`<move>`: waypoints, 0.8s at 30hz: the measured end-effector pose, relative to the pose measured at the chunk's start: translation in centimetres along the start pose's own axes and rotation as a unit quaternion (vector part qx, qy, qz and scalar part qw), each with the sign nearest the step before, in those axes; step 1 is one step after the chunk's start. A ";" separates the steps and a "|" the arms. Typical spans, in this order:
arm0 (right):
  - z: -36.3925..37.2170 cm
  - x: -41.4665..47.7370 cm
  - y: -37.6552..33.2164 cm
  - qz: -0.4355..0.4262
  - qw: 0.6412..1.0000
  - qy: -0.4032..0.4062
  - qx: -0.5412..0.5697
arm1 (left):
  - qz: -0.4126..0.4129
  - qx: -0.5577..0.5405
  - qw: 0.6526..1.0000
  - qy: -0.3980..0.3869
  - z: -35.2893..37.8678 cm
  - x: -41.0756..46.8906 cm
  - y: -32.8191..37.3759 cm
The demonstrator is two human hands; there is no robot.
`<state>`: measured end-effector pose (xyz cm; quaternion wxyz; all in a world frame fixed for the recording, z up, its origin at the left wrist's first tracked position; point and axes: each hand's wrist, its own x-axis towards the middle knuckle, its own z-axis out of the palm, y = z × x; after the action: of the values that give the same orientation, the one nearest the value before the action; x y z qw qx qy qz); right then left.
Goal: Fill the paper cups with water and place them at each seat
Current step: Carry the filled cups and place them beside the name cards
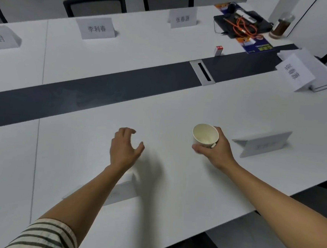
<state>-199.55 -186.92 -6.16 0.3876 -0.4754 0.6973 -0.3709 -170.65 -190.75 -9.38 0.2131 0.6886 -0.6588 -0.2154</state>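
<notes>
A white paper cup (205,134) stands upright on the white table (179,109), just left of a folded name card (264,143). My right hand (216,149) grips the cup from the right, thumb in front and fingers behind. I cannot tell whether the cup holds water. My left hand (125,148) hovers over the table to the left of the cup, fingers loosely curved and holding nothing.
Name cards (97,28) stand along the far side, with chairs (94,4) behind. A dark strip (103,88) with a cable slot (202,72) runs down the table's middle. At far right lie a laptop with an orange cable (243,25), a jar (281,25) and a small box (218,50).
</notes>
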 end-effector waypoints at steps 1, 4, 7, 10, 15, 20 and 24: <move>-0.7 0.6 -0.3 -0.005 1.000 0.008 0.003 | 0.017 -0.002 1.000 -0.017 0.5 0.0 1.1; -3.3 2.9 -0.8 -0.018 0.999 0.031 0.004 | 0.057 0.002 0.995 -0.083 2.8 -0.5 4.4; -6.2 5.9 -0.4 -0.025 0.998 0.050 -0.011 | 0.042 0.013 0.990 -0.137 6.1 -1.5 7.0; -8.4 8.8 1.0 -0.024 0.996 0.065 -0.053 | 0.024 0.041 0.984 -0.174 9.3 -2.4 8.3; -10.9 14.2 4.5 -0.028 0.994 0.015 -0.101 | -0.028 0.082 0.981 -0.175 15.2 -2.2 10.1; -12.1 18.5 8.2 -0.017 0.986 -0.065 -0.151 | -0.071 0.141 0.978 -0.136 20.3 -3.3 11.6; -12.8 20.9 10.4 -0.010 0.973 -0.123 -0.193 | -0.104 0.163 0.973 -0.127 24.0 -5.2 11.5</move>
<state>-220.08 -202.09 -13.84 0.3679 -0.5904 0.6975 -0.1720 -194.13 -186.28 -22.22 -0.0106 0.7461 -0.6311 -0.2119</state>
